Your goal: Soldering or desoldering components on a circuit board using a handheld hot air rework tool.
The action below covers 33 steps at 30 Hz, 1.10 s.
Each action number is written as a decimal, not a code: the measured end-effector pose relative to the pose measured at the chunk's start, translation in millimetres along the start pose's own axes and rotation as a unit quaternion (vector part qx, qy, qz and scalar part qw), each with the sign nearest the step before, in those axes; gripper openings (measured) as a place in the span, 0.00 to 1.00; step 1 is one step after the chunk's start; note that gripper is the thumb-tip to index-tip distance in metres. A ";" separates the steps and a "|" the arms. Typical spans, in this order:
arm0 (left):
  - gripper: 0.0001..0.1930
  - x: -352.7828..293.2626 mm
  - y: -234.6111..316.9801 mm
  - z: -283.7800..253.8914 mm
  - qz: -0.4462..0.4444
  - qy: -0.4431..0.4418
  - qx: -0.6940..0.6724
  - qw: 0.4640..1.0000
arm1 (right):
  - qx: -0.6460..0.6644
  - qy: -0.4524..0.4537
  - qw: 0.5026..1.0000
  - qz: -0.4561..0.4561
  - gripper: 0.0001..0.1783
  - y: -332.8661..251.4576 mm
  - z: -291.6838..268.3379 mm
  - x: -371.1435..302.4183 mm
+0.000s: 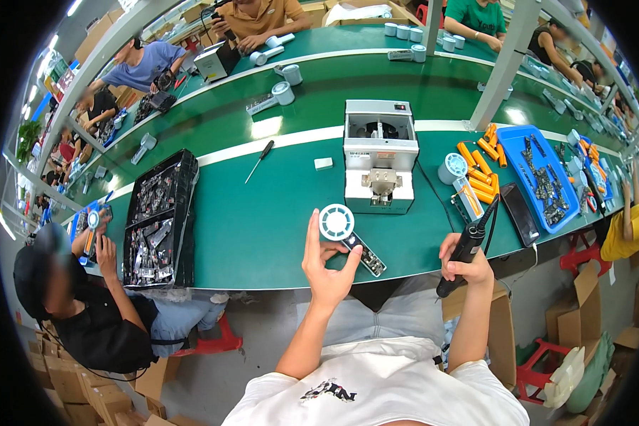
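Observation:
My left hand (326, 275) grips a small handheld fan (336, 224) by its handle, just above the front edge of the green bench. The fan has a round pale-blue and white head. Its handle lies open, with a circuit board showing under my thumb. My right hand (470, 266) is wrapped round a black corded electric screwdriver (467, 248), tip pointing down and apart from the fan. Beyond my hands stands a grey-white screw feeder (380, 153). Another fan with an open handle (453, 169) lies by several orange battery cells (481, 167), left of a blue tray (512, 145).
A black phone (520, 214) lies beside the blue tray. To the left are a hand screwdriver (260, 160), a small white block (323, 163) and a black tray (189, 234) of parts. A co-worker (85, 298) sits at the left. More fans (282, 94) lie across the green belt.

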<state>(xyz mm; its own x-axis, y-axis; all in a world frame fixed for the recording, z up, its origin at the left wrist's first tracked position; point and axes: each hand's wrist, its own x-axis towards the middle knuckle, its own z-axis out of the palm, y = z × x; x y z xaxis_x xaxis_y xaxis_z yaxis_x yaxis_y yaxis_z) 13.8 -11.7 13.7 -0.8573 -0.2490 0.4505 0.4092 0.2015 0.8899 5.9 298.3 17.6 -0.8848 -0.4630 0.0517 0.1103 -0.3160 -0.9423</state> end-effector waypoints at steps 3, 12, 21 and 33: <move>0.46 -1.6 -1.8 0.3 -0.011 0.004 -0.018 1.000 | 0.008 0.002 1.000 0.005 0.18 0.2 -0.8 -0.7; 0.46 -4.1 -3.4 1.2 -0.019 0.002 -0.038 0.999 | 0.010 0.004 1.000 0.002 0.19 -0.4 -0.8 -2.4; 0.47 -3.5 -1.8 0.4 -0.031 -0.003 -0.039 0.999 | 0.005 0.002 1.000 0.003 0.19 -0.6 -1.1 -2.1; 0.47 -4.2 -3.6 1.1 -0.031 0.006 -0.038 0.999 | 0.002 0.003 1.000 0.006 0.19 -1.2 -0.8 -2.1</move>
<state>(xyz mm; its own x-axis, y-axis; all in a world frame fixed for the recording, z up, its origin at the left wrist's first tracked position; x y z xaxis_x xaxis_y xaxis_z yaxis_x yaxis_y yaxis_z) 15.5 -10.3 8.5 -0.8785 -0.2695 0.3945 0.3782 0.1124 0.9189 7.2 300.4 18.3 -0.8860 -0.4621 0.0388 0.1225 -0.3139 -0.9415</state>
